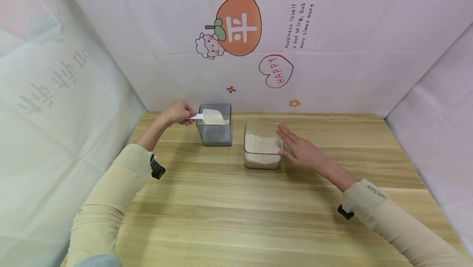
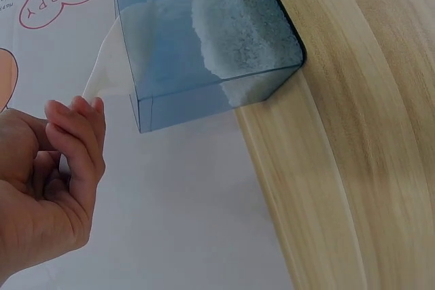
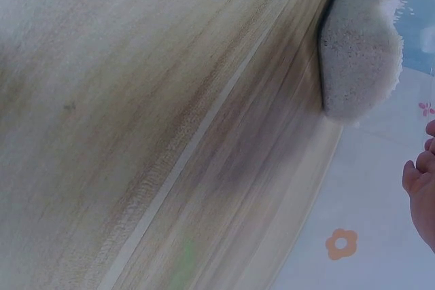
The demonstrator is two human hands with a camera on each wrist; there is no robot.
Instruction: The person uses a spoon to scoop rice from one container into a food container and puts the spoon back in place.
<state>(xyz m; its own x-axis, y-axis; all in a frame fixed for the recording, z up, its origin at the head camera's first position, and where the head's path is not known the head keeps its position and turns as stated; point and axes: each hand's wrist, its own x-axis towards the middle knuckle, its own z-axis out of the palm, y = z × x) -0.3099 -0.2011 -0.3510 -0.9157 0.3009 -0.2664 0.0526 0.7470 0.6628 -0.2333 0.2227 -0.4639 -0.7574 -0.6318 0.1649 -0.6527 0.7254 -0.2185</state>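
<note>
My left hand [image 1: 179, 113] holds a white scoop [image 1: 213, 117] by its handle. The scoop's bowl, with pale grains in it, is at the mouth of a blue-grey see-through container [image 1: 217, 136]. Through that container's wall, the left wrist view shows whitish, rice-like grains [image 2: 248, 28] at the bottom. To its right stands a clear container [image 1: 263, 161], partly filled with similar fine whitish grains [image 1: 262, 143]. My right hand [image 1: 301, 150] rests at this container's right side, fingers extended along the rim. Only part of that hand appears in the right wrist view.
Both containers stand on a wooden table [image 1: 251, 213] near its back edge. A white printed cloth [image 1: 166, 33] hangs behind, and pale cloth walls [image 1: 436, 107] rise at the left and right. Dark straps [image 1: 157, 169] are on both sleeves.
</note>
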